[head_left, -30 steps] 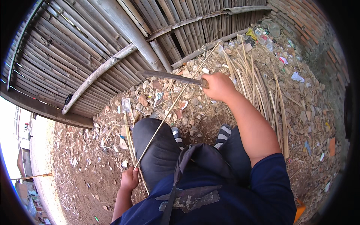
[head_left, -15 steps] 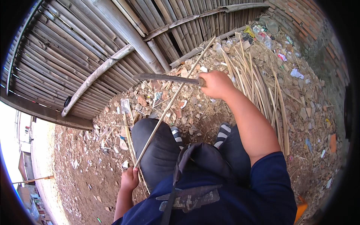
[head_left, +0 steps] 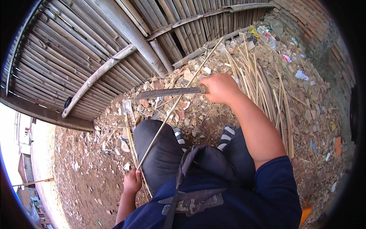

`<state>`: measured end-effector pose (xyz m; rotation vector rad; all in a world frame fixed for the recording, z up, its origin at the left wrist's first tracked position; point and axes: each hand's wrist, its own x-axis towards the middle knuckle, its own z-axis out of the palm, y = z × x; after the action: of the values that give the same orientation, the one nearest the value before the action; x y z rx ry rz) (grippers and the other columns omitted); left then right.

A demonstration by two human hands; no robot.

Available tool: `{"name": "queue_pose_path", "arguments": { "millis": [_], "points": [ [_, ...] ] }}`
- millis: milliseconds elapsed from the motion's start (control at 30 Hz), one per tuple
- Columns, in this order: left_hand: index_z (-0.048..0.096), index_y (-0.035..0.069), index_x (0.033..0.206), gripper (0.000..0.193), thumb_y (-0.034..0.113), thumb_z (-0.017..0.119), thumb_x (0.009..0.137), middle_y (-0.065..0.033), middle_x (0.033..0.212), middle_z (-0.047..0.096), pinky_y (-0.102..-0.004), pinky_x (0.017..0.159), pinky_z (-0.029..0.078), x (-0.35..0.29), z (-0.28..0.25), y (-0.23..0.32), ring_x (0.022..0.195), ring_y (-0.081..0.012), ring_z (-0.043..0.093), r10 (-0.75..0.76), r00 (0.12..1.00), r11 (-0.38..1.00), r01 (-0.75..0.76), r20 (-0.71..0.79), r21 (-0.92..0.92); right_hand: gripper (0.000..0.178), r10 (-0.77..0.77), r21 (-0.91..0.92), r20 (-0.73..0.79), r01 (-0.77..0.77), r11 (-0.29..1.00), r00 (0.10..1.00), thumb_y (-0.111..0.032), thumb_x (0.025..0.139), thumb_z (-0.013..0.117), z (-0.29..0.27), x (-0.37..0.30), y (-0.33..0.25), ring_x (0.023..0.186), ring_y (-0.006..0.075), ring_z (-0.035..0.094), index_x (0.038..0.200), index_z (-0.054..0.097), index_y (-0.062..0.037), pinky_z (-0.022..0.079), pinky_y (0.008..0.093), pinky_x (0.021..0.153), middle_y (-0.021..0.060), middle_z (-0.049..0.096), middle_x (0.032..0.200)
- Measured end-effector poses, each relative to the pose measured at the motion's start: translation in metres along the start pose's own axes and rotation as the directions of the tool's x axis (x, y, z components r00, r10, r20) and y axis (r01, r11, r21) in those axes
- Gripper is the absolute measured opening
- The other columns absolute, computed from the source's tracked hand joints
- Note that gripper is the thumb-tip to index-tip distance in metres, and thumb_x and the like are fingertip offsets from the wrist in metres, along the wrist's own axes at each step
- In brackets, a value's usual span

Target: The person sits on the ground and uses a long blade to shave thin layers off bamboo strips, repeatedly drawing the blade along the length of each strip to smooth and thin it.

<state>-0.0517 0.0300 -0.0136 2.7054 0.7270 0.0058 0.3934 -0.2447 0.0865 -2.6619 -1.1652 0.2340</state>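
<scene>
A long thin bamboo strip [head_left: 158, 134] slants across my left thigh, running from lower left to upper right. My left hand [head_left: 132, 181] is closed around its lower end. In my right hand [head_left: 221, 88] is the short wooden handle of a machete [head_left: 167, 92], whose dark blade points left. The blade crosses the strip around the middle of its length; it looks to be against the strip, though I cannot tell how firmly. More pale strips [head_left: 131, 143] lie on the ground beside my left leg.
A bundle of split bamboo strips [head_left: 263, 87] lies right of my right arm. Ahead stands a bamboo slat wall [head_left: 87, 49] with a thick post [head_left: 133, 34]. A brick wall [head_left: 305, 23] rises at the far right. Rubble, dry straw and plastic litter [head_left: 267, 36] cover the dirt.
The machete and my right hand have moved down along the strip toward me. The strip's far end has shifted slightly right. My left hand stays in place.
</scene>
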Motion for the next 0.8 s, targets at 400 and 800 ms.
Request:
{"name": "queue_pose_path", "arguments": {
  "millis": [400, 800],
  "points": [
    [0.057, 0.004, 0.084, 0.03, 0.028, 0.054, 0.101, -0.0251, 0.066, 0.062, -0.0572, 0.06, 0.049, -0.001, 0.005, -0.006, 0.065, -0.0486, 0.063, -0.027, 1.0, 0.999, 0.028, -0.005, 0.028, 0.024, 0.087, 0.056, -0.043, -0.085, 0.995, 0.995, -0.018, 0.079, 0.07, 0.001, 0.004, 0.015, 0.089, 0.0343, 0.071, 0.101, 0.072, -0.0117, 0.057, 0.048, 0.081, 0.0124, 0.073, 0.091],
    [0.052, 0.004, 0.08, 0.029, 0.024, 0.055, 0.101, -0.0235, 0.061, 0.059, -0.0562, 0.057, 0.047, 0.0, 0.0, 0.003, 0.061, -0.048, 0.06, 0.014, 0.998, 0.999, -0.011, -0.056, 0.052, 0.031, 0.094, 0.055, 0.001, -0.094, 0.994, 0.996, -0.017, 0.078, 0.067, 0.006, 0.006, 0.011, 0.096, 0.0341, 0.071, 0.108, 0.072, -0.0135, 0.057, 0.0471, 0.083, 0.0144, 0.073, 0.099]
  ]
}}
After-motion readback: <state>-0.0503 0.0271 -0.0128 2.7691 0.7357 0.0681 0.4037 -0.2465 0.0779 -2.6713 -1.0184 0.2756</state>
